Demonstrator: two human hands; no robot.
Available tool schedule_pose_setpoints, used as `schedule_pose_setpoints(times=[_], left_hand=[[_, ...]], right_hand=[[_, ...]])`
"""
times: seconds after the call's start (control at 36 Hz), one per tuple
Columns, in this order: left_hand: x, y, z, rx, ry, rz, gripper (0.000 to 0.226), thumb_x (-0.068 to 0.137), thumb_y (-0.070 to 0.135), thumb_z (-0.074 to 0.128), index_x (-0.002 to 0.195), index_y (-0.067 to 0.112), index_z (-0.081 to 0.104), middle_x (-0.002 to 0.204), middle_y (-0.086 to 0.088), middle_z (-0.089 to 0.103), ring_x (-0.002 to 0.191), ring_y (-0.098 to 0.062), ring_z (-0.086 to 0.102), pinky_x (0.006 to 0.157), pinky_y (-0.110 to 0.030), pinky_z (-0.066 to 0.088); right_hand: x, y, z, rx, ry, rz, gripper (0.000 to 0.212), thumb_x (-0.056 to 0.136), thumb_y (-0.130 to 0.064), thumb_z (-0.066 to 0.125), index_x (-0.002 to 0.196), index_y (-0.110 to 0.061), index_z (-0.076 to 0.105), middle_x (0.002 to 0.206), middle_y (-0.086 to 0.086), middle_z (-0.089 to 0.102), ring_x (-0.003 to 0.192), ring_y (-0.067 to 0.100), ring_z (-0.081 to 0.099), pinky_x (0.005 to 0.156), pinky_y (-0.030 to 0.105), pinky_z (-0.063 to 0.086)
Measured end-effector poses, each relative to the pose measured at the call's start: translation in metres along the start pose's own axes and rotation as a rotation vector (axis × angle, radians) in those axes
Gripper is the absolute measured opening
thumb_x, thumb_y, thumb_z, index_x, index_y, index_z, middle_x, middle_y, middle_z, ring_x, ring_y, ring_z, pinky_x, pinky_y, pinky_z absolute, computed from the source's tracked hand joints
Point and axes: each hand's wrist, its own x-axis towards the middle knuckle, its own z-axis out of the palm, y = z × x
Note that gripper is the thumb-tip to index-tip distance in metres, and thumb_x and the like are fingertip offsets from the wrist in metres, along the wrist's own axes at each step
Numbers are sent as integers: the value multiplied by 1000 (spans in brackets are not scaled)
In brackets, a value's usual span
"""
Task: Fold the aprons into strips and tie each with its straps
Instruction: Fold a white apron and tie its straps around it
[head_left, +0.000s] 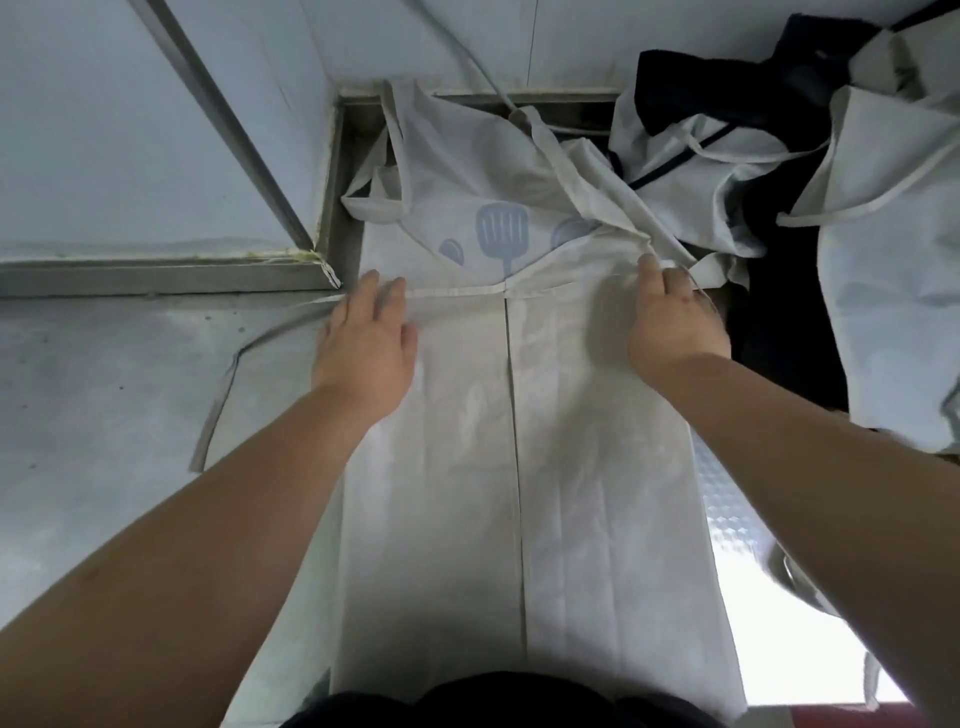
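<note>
A white apron (571, 467) lies lengthwise on the steel table (104, 374), both side flaps folded inward so their edges meet along the middle. Its bib, printed with blue utensils (502, 228), points away from me. My left hand (366, 348) rests flat, fingers apart, on the left flap's upper corner. At the right flap's upper corner, my right hand (672, 317) presses down, its fingertips on the bunched fabric and strap. One waist strap (218, 400) trails loose over the table on the left.
A heap of white aprons (883, 260) and dark cloth (779, 322) lies at the right. White wall panels (104, 130) and a metal ledge (156, 275) close the far and left sides. A patterned bright strip (737, 519) runs along the right.
</note>
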Motion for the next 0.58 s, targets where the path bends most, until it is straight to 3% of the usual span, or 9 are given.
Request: schedule_pose_setpoints(times=[0.11,0.22,0.31,0.44,0.58], left_hand=[[-18,-4,6,105,-195,-35,64,98,50,26,151,26,3,158,-2,-16,145,-23,-11,117,-46,0],[-32,5,9,93,-145,98,64,96,53,25,151,30,2,158,0,-17,144,-23,-19,115,-47,-10],[-36,7,16,108,-250,206,68,92,64,22,149,38,-5,156,5,-22,143,-20,-22,115,-46,-12],[-26,1,13,133,-280,225,68,93,63,25,150,37,-1,157,4,-19,144,-20,-19,115,-45,-11],[-49,-6,6,78,-110,232,65,97,44,39,151,25,10,160,1,-3,146,-23,-5,117,-43,-2]], right_hand=[[-18,3,2,20,21,-49,66,92,-14,44,149,-15,11,148,17,27,130,36,33,106,43,27],[-57,-6,6,117,-52,-168,65,92,-50,40,148,-25,18,152,11,22,137,30,27,111,43,16],[-78,-13,23,-8,-185,-228,79,82,-74,33,147,-36,10,156,5,6,142,28,13,115,47,3],[-83,-14,35,38,-191,-169,80,78,-79,33,145,-40,12,153,3,6,139,28,13,116,49,-1],[-90,-21,36,-80,-44,-117,77,85,-74,29,147,-30,17,154,10,13,140,36,14,115,49,1]])
